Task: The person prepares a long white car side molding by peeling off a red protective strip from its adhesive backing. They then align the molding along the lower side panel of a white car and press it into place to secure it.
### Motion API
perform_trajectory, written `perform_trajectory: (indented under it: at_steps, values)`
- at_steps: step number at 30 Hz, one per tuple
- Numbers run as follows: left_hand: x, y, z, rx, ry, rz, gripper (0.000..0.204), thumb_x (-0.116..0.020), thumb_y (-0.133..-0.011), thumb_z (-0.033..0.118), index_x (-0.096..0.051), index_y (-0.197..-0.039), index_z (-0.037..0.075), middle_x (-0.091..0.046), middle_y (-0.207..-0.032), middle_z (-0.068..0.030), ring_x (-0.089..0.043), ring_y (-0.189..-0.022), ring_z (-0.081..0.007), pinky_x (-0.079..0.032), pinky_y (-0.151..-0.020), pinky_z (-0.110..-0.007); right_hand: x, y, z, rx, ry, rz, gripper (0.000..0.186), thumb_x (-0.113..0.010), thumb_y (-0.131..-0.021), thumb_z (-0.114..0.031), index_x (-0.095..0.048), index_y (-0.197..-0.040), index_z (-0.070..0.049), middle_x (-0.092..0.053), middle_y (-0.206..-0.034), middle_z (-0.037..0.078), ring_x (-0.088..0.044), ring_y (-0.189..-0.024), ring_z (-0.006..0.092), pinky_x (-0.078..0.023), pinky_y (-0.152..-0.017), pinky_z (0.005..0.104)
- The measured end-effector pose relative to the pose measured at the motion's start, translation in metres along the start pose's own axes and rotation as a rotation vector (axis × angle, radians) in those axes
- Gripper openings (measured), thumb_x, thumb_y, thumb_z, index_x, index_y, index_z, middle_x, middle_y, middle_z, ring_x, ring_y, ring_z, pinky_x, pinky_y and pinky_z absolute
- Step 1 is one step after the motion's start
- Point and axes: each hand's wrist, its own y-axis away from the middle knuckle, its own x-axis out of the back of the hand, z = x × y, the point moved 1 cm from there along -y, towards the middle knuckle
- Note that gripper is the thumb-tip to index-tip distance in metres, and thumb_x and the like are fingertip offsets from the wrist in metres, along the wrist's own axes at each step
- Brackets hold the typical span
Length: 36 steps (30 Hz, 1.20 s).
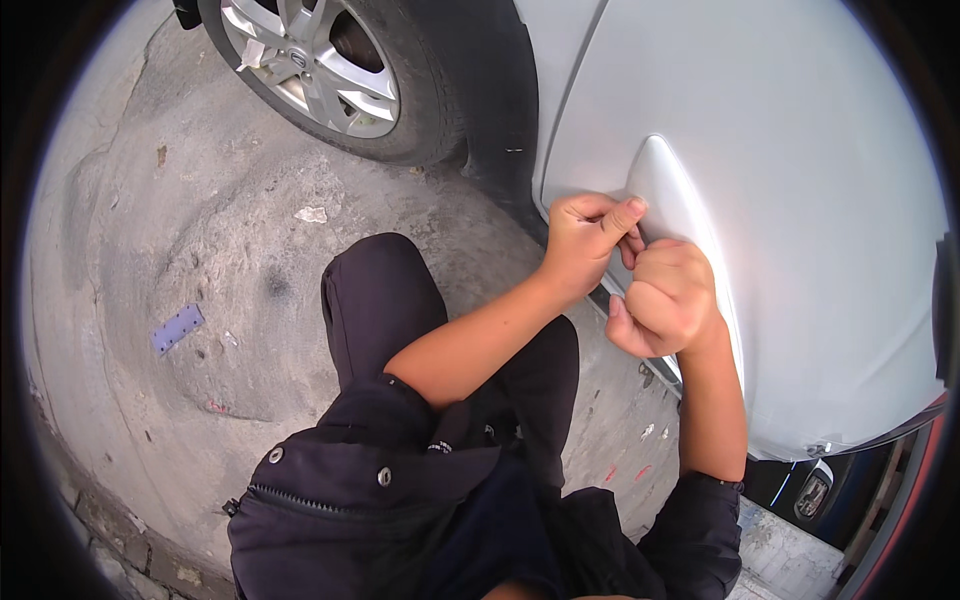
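Both hands meet at the lower part of a pale silver car door, beside the raised crease along its bottom. My left hand is closed, thumb pressed to the bent fingers as in a pinch. Just right of it and a little nearer, my right hand curls into a loose fist, its back toward me and the thumb beside the fingers. The fingers of the two hands come close together in front of the door's lower edge. Whatever they may hold is hidden or too small to name.
Ahead on the left is the car's wheel, with a whitish scrap on its spokes. A purple perforated strip and a paper scrap lie on the concrete floor. A dark car shows at lower right.
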Motion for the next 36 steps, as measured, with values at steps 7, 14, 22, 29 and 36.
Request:
perform_trajectory:
  at_steps: [7, 14, 22, 29, 36]
  values:
    - [0.005, 0.001, -0.005, -0.037, -0.359, 0.055, 0.043, -0.069, -0.091, 0.018, -0.046, -0.057, 0.005, -0.045, -0.055, 0.0041, -0.039, -0.051, -0.0047, -0.033, -0.045, -0.025, -0.01, -0.036, 0.007, 0.052, -0.084, 0.17, 0.031, -0.061, -0.053, -0.001, -0.031, -0.053, -0.007, -0.033, -0.052, 0.004, -0.033, -0.041, 0.0203, -0.028, -0.038, 0.0314]
    - [0.015, 0.005, -0.013, -0.258, -0.587, -0.147, 0.021, -0.048, -0.086, 0.009, -0.042, -0.066, 0.009, -0.041, -0.065, 0.0052, -0.04, -0.059, -0.0035, -0.037, -0.052, -0.025, -0.007, -0.054, 0.007, 0.015, -0.059, 0.157, 0.033, -0.066, -0.055, -0.002, -0.034, -0.054, -0.01, -0.034, -0.048, 0.002, -0.041, -0.039, 0.0208, -0.029, -0.036, 0.0326]
    - [0.011, 0.002, 0.006, 0.198, -0.128, 0.005, 0.019, -0.053, -0.094, 0.02, -0.052, -0.083, 0.005, -0.054, -0.078, -0.0005, -0.053, -0.072, -0.0083, -0.046, -0.061, -0.026, -0.018, -0.057, 0.004, -0.014, 0.008, 0.297, 0.028, -0.065, -0.061, -0.005, -0.04, -0.05, -0.013, -0.034, -0.043, 0.001, -0.04, -0.038, 0.0209, -0.029, -0.037, 0.0332]
    - [0.003, 0.015, 0.021, -0.047, -0.329, -0.04, 0.024, -0.059, -0.1, 0.024, -0.058, -0.099, 0.0, -0.065, -0.092, -0.0076, -0.065, -0.083, -0.0148, -0.056, -0.07, -0.03, -0.013, 0.046, -0.059, -0.127, -0.181, 0.601, 0.031, -0.065, -0.063, -0.004, -0.037, -0.051, -0.01, -0.035, -0.046, 0.004, -0.037, -0.038, 0.0232, -0.03, -0.039, 0.0339]
    - [-0.009, 0.04, 0.031, -0.907, -1.179, -0.104, 0.069, -0.062, -0.096, 0.014, -0.023, -0.149, -0.006, -0.022, -0.154, -0.0225, -0.028, -0.143, -0.0308, -0.027, -0.116, -0.044, -0.021, 0.31, -0.132, -1.153, 0.224, 1.053, 0.011, -0.062, -0.084, -0.002, -0.055, -0.091, 0.002, -0.055, -0.082, 0.011, -0.054, -0.068, 0.0193, -0.045, -0.059, 0.0314]
